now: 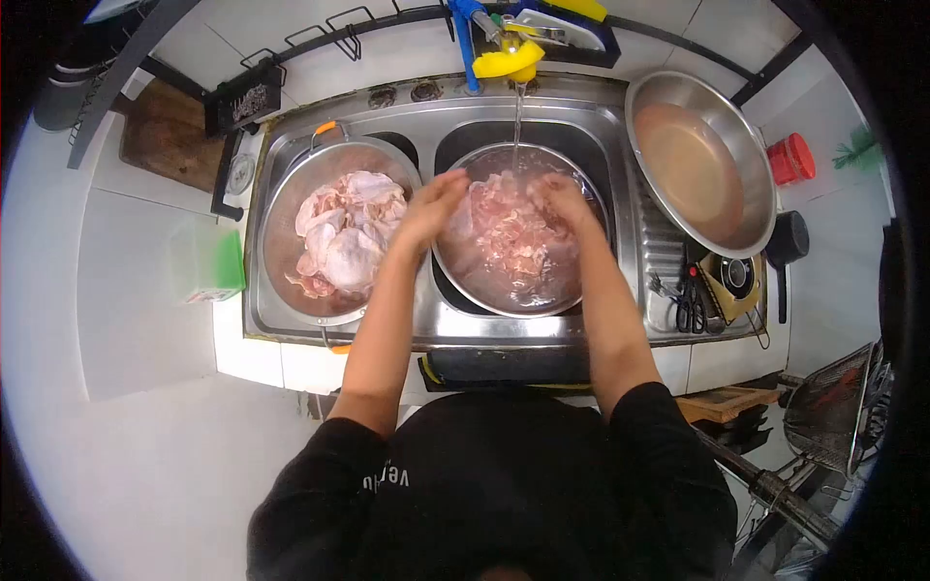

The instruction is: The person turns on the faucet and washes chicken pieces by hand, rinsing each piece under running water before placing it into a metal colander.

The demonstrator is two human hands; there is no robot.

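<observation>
Raw meat pieces (518, 228), pale pink, lie in water in a round metal basin (496, 308) set in the right sink bowl. A stream from the tap (518, 73) runs into this basin. My left hand (438, 205) is at the basin's left side, fingers stretched out beside the meat and holding nothing I can see. Over the right side, my right hand (564, 200) reaches to the meat with its fingers apart, slightly blurred. Raw chicken pieces (351, 232) with skin are heaped in a handled metal pot (281, 208) in the left sink bowl.
A large metal bowl of cloudy liquid (693, 169) rests on the drainboard at right. Below it lie scissors (690, 302) and other utensils. A green-lidded plastic container (208, 263) and a wooden board (170, 136) are at left. The sink's front edge (484, 344) runs below my forearms.
</observation>
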